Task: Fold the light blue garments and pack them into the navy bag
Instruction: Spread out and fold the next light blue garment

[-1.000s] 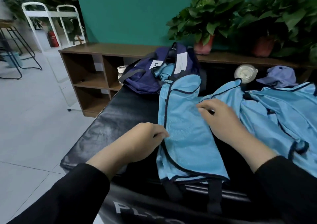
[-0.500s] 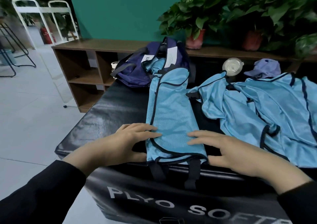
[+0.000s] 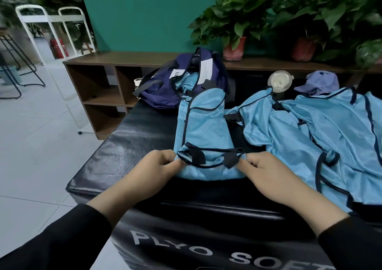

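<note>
A light blue garment point(image 3: 203, 125) with navy trim lies folded into a long strip on the black padded box point(image 3: 132, 145). Its near hem is turned up and back over itself. My left hand point(image 3: 154, 169) pinches the left corner of that turned hem, and my right hand point(image 3: 266, 171) pinches the right corner. The navy bag point(image 3: 165, 89) sits open at the far end of the strip, with light blue cloth showing inside. More light blue garments point(image 3: 322, 137) lie in a loose heap to the right.
A brown shelf unit point(image 3: 103, 87) runs behind the box, carrying potted plants point(image 3: 235, 25). A clear lidded cup point(image 3: 278, 81) and a lilac cap point(image 3: 319, 82) sit behind the heap. White metal racks point(image 3: 49, 27) and tiled floor lie to the left.
Both hands slid down to the garment's near end, took hold of its corners and lifted the hem up and back over the strip.
</note>
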